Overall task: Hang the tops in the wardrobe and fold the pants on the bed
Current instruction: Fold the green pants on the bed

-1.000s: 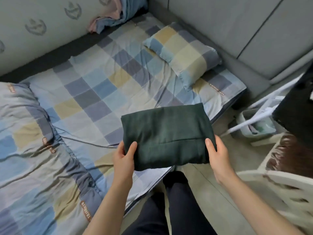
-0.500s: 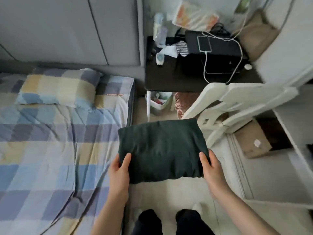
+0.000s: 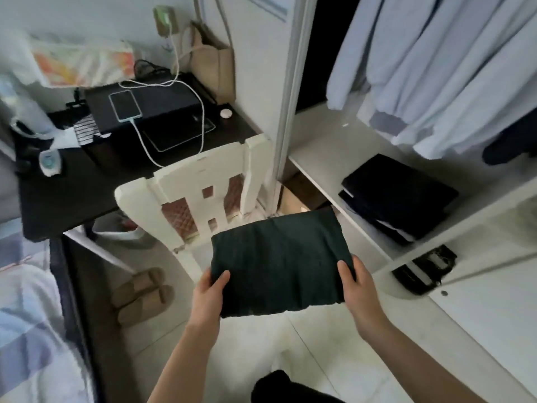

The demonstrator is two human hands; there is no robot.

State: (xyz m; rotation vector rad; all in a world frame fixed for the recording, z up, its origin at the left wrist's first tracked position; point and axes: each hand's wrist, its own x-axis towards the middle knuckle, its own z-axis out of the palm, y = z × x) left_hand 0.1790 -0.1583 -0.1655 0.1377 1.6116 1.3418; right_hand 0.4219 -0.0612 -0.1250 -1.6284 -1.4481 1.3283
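Two hands carry the single item under inspection in the head view, the only view supplied: a dark green, rectangular folded bundle of soft woven cloth (image 3: 279,261), judged to be the pants. The left hand (image 3: 208,298) grips its near left corner, thumb on top and the remaining fingers hidden beneath; the right hand (image 3: 358,289) grips the near right corner in the same manner. Both sets of fingers are closed on the cloth and hold nothing else. The bundle is held in the air above the pale tiled floor (image 3: 316,344), just in front of the white plastic slatted chair (image 3: 203,196) and near the white wardrobe shelf (image 3: 322,161), on which a stack of black folded garments (image 3: 398,196) lies beneath pale blue hanging tops (image 3: 453,68). Handling assessment: the item appears light, limp and not fragile; it sags slightly at the near edge and would likely unfold if held by one corner. Support at two opposite corners or from underneath is advised, kept level. Appearance: uniform dark green, matte, lightly creased, folded edges fairly square, no fastenings visible. The dark counter (image 3: 72,193) at left carries unrelated electronics.
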